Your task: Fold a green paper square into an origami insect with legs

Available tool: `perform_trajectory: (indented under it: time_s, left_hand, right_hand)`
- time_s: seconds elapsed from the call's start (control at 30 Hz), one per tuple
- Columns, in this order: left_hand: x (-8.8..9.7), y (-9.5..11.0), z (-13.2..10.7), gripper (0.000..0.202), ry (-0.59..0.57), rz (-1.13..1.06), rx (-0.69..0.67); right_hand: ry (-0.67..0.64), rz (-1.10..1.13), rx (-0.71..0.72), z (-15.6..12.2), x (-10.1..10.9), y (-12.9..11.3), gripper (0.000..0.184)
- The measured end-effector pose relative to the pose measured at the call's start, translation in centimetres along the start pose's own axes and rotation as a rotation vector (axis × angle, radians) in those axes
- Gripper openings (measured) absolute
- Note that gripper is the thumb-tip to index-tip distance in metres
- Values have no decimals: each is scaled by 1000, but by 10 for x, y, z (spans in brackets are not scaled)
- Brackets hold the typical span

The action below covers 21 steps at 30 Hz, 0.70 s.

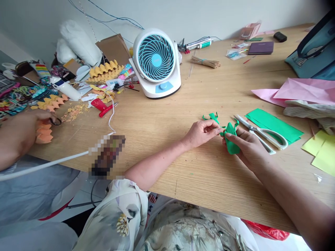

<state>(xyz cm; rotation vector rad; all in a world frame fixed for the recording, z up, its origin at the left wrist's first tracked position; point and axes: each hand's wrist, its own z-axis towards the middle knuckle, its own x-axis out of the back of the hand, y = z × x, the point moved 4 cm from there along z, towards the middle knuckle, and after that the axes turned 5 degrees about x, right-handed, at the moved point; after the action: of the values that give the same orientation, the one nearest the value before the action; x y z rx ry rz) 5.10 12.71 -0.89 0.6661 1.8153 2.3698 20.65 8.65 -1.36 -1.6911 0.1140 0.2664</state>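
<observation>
My right hand holds a green folded-paper frog between thumb and fingers, above the wooden table. My left hand is closed in a pinch at the frog's left side, on what looks like one of its thin paper legs; the exact contact is partly hidden by the fingertips. Just behind my left fingers lies a second green folded-paper figure with thin curled limbs. Scissors with white handles rest right beside my right hand, their blades partly open. Under them is a stack of green paper strips.
A white-and-blue fan stands at the back. Pink paper and yellow paper lie to the right. A blurred phone-like object sits at the front edge. At far left, a co-worker's hand is near orange zigzag paper.
</observation>
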Motion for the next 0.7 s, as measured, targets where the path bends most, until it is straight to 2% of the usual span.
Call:
perform_trajectory:
  time_s: [0.5,0.6,0.7]
  left_hand:
    - [0,2,0,30,-1,-34,7]
    - [16,4,5,23,73,-78,19]
    - [47,-3,12,10,310,15,66]
  right_hand:
    - [10,-22,27,3,5,4,27]
    - [27,-23,35,3,8,3,27]
    - [27,-25,25,4,7,2,31]
